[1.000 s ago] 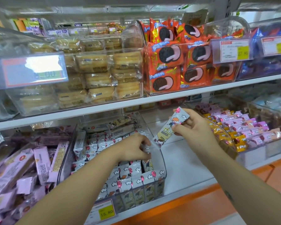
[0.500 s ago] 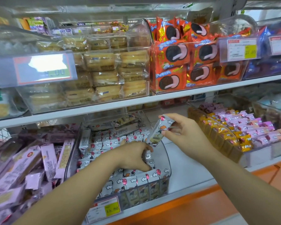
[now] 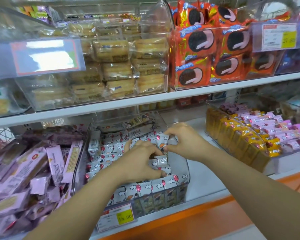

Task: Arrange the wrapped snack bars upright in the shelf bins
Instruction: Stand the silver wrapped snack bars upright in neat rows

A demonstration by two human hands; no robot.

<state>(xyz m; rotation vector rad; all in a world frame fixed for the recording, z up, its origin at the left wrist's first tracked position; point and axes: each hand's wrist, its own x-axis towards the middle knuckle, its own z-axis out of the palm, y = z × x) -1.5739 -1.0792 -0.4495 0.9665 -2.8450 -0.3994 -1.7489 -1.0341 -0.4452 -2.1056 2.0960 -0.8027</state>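
Nearest me, the price tag (image 3: 118, 218) sits on the front of the clear bin (image 3: 186, 163), and just behind it the front row of bars (image 3: 145, 189) stands upright against the wall.

My left hand (image 3: 139, 161) is down in the middle of the bin, as it was a second ago. Its fingers are bent over the white wrappers and pressed in among the rows. I cannot tell whether they hold one.

My right hand (image 3: 185, 142) has moved most. A second ago it held the snack bar (image 3: 161, 142) tilted over the bare shelf (image 3: 203, 175), to the right of the bin. Now it has come left and down to the bin's right side. Thumb and fingertips pinch the bar's upper end. The bar stands nearly upright, its lower end among the others, just beside my left knuckles.

Further out, pink packs (image 3: 42, 163) lie jumbled in the bin on the left, and yellow and pink bars (image 3: 241, 141) fill the bin on the right. On the shelf above are biscuit packs (image 3: 114, 70) and orange cookie packs (image 3: 206, 54).
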